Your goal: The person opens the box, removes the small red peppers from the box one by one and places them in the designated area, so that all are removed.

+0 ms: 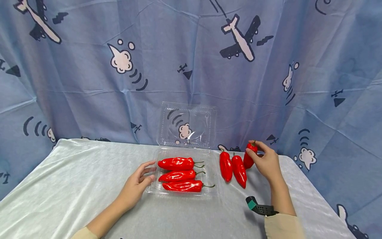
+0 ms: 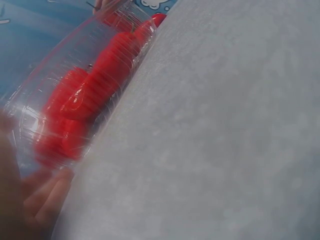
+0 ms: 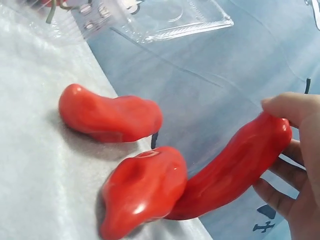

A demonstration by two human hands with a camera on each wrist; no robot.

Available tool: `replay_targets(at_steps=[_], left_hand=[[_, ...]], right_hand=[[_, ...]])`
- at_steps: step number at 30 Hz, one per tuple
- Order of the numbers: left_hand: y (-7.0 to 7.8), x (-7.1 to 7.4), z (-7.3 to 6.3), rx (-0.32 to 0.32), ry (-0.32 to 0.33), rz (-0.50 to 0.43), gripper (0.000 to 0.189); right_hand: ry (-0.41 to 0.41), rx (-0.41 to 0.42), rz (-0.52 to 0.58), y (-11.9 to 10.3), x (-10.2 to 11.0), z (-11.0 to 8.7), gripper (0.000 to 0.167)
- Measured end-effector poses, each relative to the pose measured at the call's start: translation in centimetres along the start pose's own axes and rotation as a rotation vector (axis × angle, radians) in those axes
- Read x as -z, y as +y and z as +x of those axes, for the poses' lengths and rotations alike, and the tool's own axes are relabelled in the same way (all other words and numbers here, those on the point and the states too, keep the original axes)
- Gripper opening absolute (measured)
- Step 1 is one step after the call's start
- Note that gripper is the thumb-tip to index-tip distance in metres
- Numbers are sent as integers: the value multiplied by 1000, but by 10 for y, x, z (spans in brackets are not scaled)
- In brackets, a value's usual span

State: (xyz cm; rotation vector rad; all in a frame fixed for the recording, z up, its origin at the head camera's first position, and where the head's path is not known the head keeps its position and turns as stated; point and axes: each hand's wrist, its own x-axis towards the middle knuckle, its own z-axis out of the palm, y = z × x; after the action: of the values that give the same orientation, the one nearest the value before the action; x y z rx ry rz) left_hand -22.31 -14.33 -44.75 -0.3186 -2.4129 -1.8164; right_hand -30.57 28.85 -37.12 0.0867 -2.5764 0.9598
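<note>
My right hand point(image 1: 265, 160) holds a red pepper point(image 1: 250, 156) between thumb and fingers near its stem end. In the right wrist view this pepper point(image 3: 235, 170) is tilted, its lower tip hidden behind another pepper. Two more red peppers point(image 1: 225, 166) point(image 1: 239, 171) lie side by side on the cloth, just left of it. My left hand point(image 1: 135, 186) rests against the left edge of a clear plastic clamshell box point(image 1: 212, 172), fingers and thumb spread along the rim. Several red peppers lie in the box, the middle one point(image 1: 177, 175) between two others, stems pointing right.
The box's transparent lid point(image 1: 188, 124) stands up at the back, leaning near the curtain. A white cloth point(image 1: 89, 172) covers the table. Behind it hangs a blue curtain point(image 1: 167, 59) printed with planes. A black band point(image 1: 262, 209) is on my right wrist.
</note>
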Motion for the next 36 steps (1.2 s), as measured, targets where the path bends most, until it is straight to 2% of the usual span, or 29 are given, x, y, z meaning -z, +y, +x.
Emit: replay_targets(at_steps=[4,8,17,26,31,36], left_hand=[[-1,0,0,11,7,4,47],[-1,0,0,-6,-2,1,46],[1,1,0,-4,-8,-14,45],[0,1,0,-7,-13,-9,46],[1,1,-1,-7,-12,-8,46],[0,1,0,-9,-8,-3,46]], right_hand=[[6,-10,31,3,-3,0,47],[5,-33,48,4,-4,0,50],[24,-23,-18,9,-7,2,56],[-10,-51,-35,13,-12,1,73],[-17,-27,-38,17,-13,1,80],[-71,-26,-56,20,-14,1,81]])
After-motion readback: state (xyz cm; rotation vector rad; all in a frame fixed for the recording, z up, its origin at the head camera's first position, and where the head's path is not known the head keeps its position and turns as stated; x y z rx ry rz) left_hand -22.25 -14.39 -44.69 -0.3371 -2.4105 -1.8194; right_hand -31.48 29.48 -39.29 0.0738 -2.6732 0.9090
